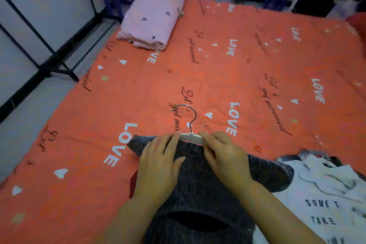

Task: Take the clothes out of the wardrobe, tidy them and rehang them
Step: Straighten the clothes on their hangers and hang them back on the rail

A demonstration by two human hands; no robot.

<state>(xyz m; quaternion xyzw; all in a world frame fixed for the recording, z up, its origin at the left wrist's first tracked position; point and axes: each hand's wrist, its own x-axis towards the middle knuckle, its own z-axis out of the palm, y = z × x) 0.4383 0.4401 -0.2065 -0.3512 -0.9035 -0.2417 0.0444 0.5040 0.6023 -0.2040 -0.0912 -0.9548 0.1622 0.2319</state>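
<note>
As I look down through the head camera, the nearest thing is a grey sweater (198,190) lying flat on the bed. It has a black oval patch low down, and I cannot tell what that is. A bit of dark red cloth (133,182) pokes out from under its left side. Just to the right of the sweater lies a white T-shirt (320,194) with black letters on it, and it touches the sweater's right sleeve.

Both hands rest on the top part of the sweater. The left hand (158,164) lies flat with its fingers straight and its thumb spread out. Its fingertips reach the left end of a white hanger (191,136). It is not wrapped around anything. The right hand (223,156) lies on the sweater's neck with its fingers a little bent. Its fingertips sit on the right end of the hanger. I cannot tell if it is pinching the hanger or only touching it.

The hanger sits in the neck of the sweater, and its metal hook (188,113) points away from me and lies on the sheet.

Under it all is an orange sheet (217,77) with white hearts and the word LOVE. Far off on the left side of the sheet sits a folded pink blanket (154,18) with small hearts. Left of the bed stands a black metal frame (45,45) with pale panels.
</note>
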